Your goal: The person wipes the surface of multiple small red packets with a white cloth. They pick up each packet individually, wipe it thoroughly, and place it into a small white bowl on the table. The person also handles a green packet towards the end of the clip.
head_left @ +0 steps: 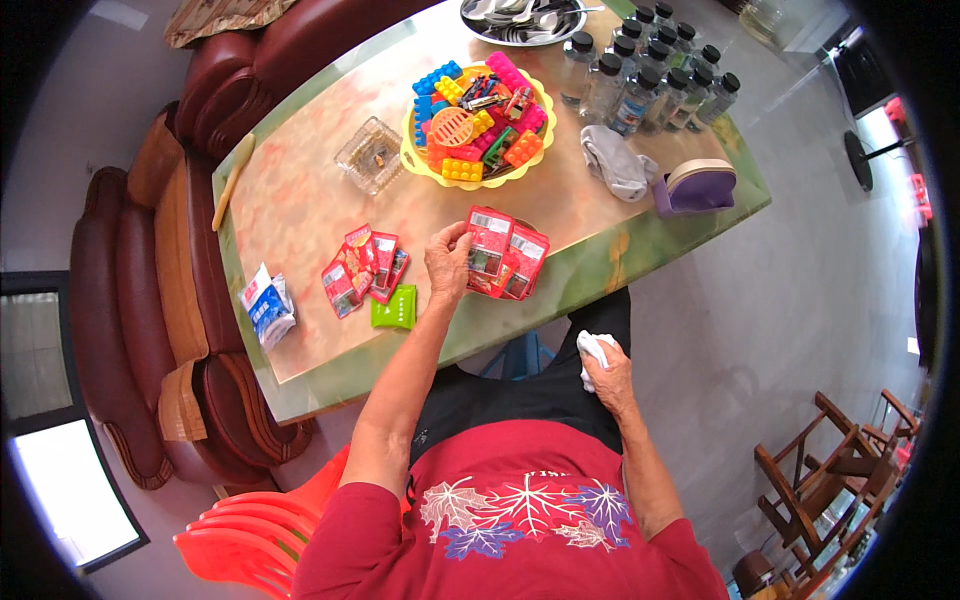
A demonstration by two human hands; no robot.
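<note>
My left hand (pixel 448 262) reaches over the table edge, thumb and fingers pinched on the corner of a red packet (pixel 490 240). That packet lies at the left of a small pile of red packets (pixel 524 262); a dark rounded rim shows partly behind the pile. Further left, several more red packets (pixel 362 262) are fanned out on the tabletop, with a green packet (pixel 394 308) just below them. Down by my thigh, off the table, my right hand (pixel 610 378) is closed around a crumpled white cloth (pixel 596 350).
A yellow basket (pixel 480 180) of toy bricks stands mid-table beside a glass ashtray (pixel 365 172). Bottles (pixel 640 100), a grey cloth (pixel 615 162) and a purple basket (pixel 700 190) sit right. A blue-white packet (pixel 268 310) and wooden stick (pixel 233 182) lie left; a cutlery bowl (pixel 520 38) is far.
</note>
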